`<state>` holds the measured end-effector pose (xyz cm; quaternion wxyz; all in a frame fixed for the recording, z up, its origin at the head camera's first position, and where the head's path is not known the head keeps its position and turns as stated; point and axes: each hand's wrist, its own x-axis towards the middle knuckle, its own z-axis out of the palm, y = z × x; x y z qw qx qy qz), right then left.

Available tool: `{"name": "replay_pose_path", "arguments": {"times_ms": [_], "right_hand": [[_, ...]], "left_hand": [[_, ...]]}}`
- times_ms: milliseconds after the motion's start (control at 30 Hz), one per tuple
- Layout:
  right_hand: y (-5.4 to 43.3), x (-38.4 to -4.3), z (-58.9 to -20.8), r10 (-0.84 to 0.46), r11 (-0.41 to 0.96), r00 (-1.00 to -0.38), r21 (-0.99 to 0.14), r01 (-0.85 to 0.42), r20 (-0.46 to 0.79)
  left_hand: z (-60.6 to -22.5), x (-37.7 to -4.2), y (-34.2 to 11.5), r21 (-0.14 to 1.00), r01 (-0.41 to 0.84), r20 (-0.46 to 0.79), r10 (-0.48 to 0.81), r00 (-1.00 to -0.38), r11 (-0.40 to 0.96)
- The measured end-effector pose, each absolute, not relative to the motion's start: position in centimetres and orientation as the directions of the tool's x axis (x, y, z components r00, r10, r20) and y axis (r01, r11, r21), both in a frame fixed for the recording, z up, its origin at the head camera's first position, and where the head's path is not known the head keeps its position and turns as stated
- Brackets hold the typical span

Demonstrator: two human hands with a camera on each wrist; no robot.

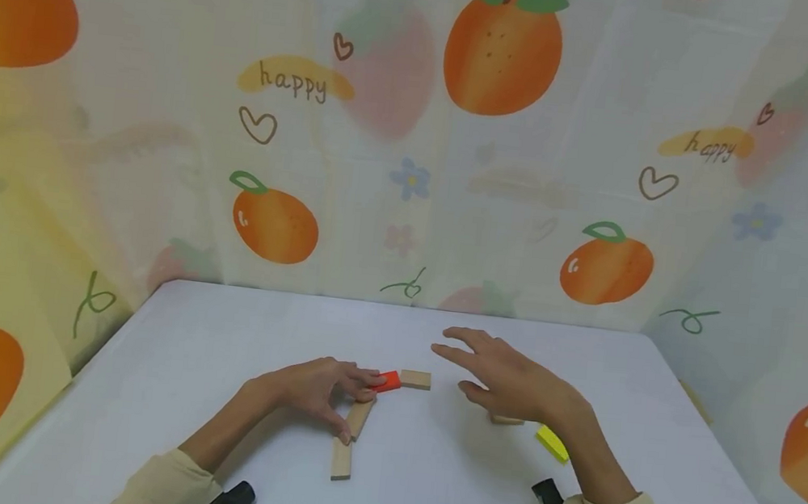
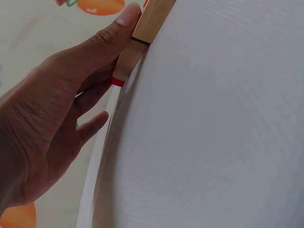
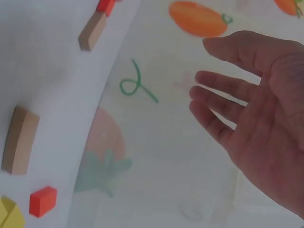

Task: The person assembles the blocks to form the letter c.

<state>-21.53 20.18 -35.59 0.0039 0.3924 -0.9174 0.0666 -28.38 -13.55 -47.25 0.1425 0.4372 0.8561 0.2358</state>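
Observation:
My left hand point(image 1: 318, 386) bends over a plain wooden block point(image 1: 358, 420), thumb at its near end and fingers at its far end, pinching it lengthwise. Against that end lies another wooden block point(image 1: 342, 460). Beyond my left fingers are a red block point(image 1: 387, 381) and a further wooden block point(image 1: 416, 380), making a curved row. In the left wrist view the thumb of the left hand point(image 2: 61, 85) lies beside the pinched wooden block point(image 2: 129, 61). My right hand point(image 1: 516, 380) hovers over the table with fingers spread and holds nothing; the right wrist view shows its palm point(image 3: 266, 104).
Under the right arm lie a wooden block point(image 1: 507, 420) and a yellow block point(image 1: 552, 443). Near them a red block point(image 3: 42, 202) shows in the right wrist view. The white table point(image 1: 418, 489) ends at a fruit-printed curtain point(image 1: 479, 235). Dark wristbands point(image 1: 231, 501) sit by both sleeves.

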Motion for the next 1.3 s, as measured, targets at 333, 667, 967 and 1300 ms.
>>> {"name": "replay_pose_path", "arguments": {"times_ms": [333, 667, 967, 1300], "right_hand": [[24.0, -22.8, -35.8, -0.629, 0.763, -0.772, -0.122, -0.635, 0.092], [26.7, -24.3, -37.0, -0.507, 0.837, -0.859, -0.202, -0.509, 0.066], [28.2, -24.7, -38.1, -0.441, 0.872, -0.897, -0.227, -0.433, 0.016], [29.5, -25.4, -39.4, -0.399, 0.892, -0.915, -0.253, -0.375, -0.052]], "left_hand": [[-47.6, -28.3, -13.6, 0.504, 0.709, -0.012, 0.825, -0.566, 0.493], [-47.6, -28.4, -13.6, 0.513, 0.709, -0.003, 0.827, -0.563, 0.484], [-47.7, -28.5, -13.8, 0.518, 0.702, -0.017, 0.827, -0.562, 0.489], [-47.7, -28.4, -13.7, 0.501, 0.728, 0.015, 0.837, -0.548, 0.468]]}}
